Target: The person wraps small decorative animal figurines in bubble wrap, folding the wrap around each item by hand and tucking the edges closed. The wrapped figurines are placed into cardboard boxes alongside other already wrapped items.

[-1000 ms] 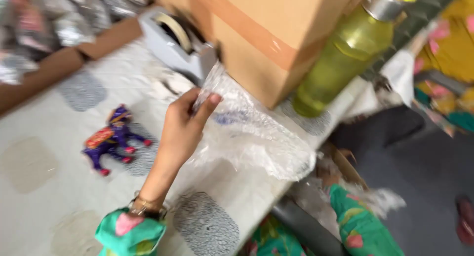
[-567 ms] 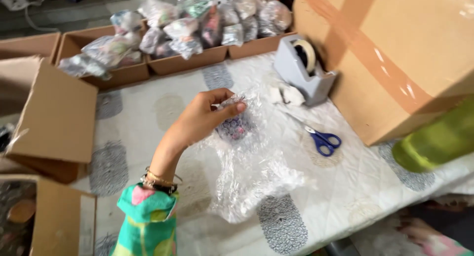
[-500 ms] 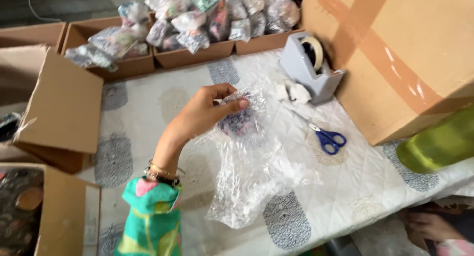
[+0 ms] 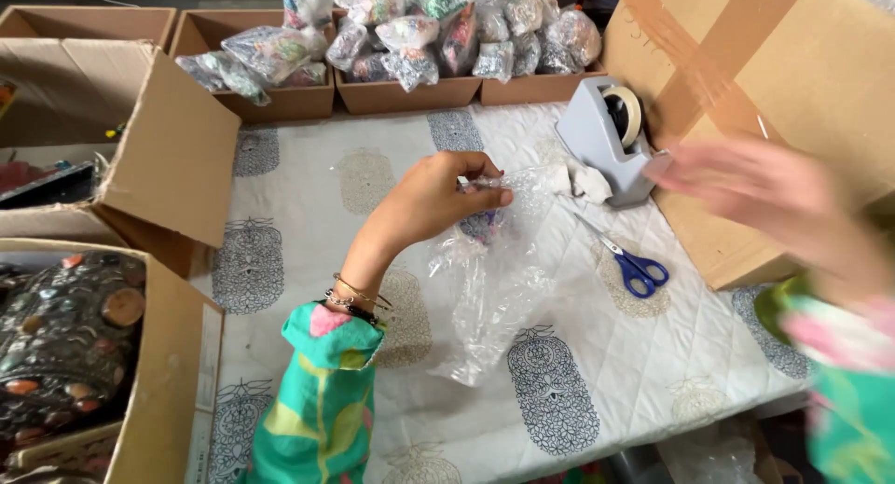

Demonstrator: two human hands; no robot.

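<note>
Both hands busy: my left hand (image 4: 438, 200) is pinching a clear crinkly plastic bag (image 4: 494, 279) up so it hangs, my blurred right hand (image 4: 746, 190) is reaching open-fingered near the grey tape dispenser (image 4: 606, 139).

Small packing workspace: cardboard boxes (image 4: 415, 94) of bubble-wrapped goods, tape dispenser (image 4: 608, 137) and scissors (image 4: 634, 263) on cloth-covered desk (image 4: 308, 195).

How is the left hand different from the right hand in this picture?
The left hand pinches the top edge of a clear plastic sheet; the right hand holds nothing visible. The left hand is sharp, the right hand blurred. The left is over the table's middle, the right near the tape dispenser. Both wear green patterned sleeves.
</note>
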